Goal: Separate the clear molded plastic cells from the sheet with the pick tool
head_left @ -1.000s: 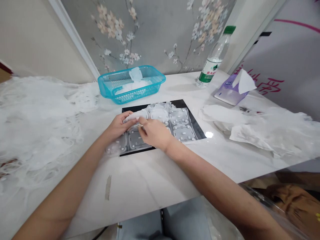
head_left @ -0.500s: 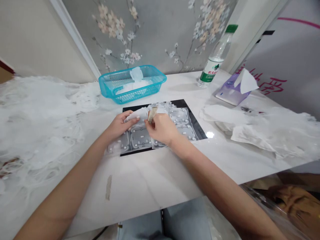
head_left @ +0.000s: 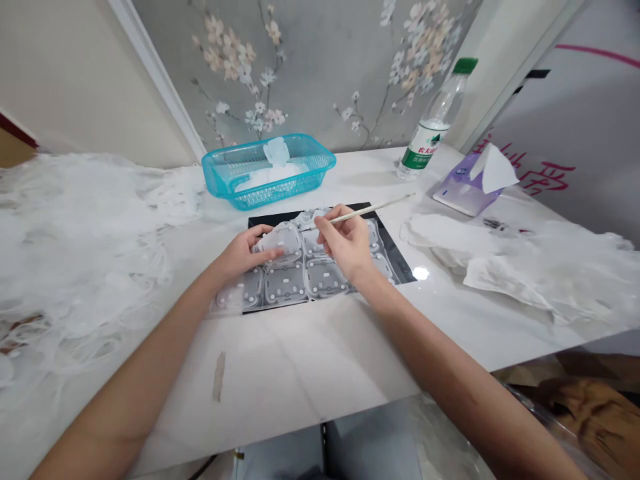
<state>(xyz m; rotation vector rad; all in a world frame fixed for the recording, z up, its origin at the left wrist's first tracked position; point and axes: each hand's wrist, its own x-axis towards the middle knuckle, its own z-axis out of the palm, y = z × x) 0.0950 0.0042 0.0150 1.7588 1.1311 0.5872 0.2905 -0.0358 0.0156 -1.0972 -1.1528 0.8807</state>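
One stick [head_left: 373,208] is pinched in the right hand [head_left: 345,243], above the sheet [head_left: 285,283]. Half-open, the left hand [head_left: 245,253] holds the sheet's raised corner.

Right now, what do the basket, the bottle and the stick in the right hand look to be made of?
Basket: likely plastic, glossy; translucent blue, perforated sides.
Bottle: probably clear plastic, shiny; its upper part is see-through.
Stick: perhaps wood or bamboo, matte; pale, too thin to be sure.

Can see a bottle [head_left: 425,146] near the tissues [head_left: 465,184], by a flowered wall [head_left: 310,73]. Can spot a beige strip [head_left: 219,377] too.
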